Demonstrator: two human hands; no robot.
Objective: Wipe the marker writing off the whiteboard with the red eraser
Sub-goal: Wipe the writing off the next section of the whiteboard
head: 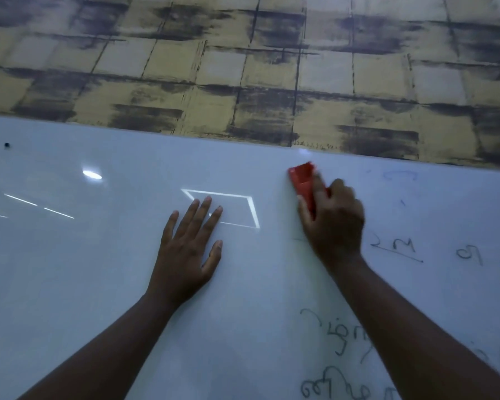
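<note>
The whiteboard (pixel 84 269) fills the lower two thirds of the head view. My right hand (pixel 334 223) grips the red eraser (pixel 302 180) and holds it against the board near the board's top edge; the hand and eraser are motion-blurred. My left hand (pixel 189 249) lies flat on the board with fingers spread, to the left of the eraser. Dark marker writing (pixel 396 248) remains right of my right hand, and more marker writing (pixel 335 353) sits at the lower right beside my right forearm. Faint blue marks (pixel 399 176) lie near the upper right.
Above the board's top edge is a wall (pixel 243 67) patterned in yellow-and-grey squares. A small dark dot (pixel 7 145) sits on the board at upper left. Bright light reflections (pixel 91 174) show on the glossy left and middle areas.
</note>
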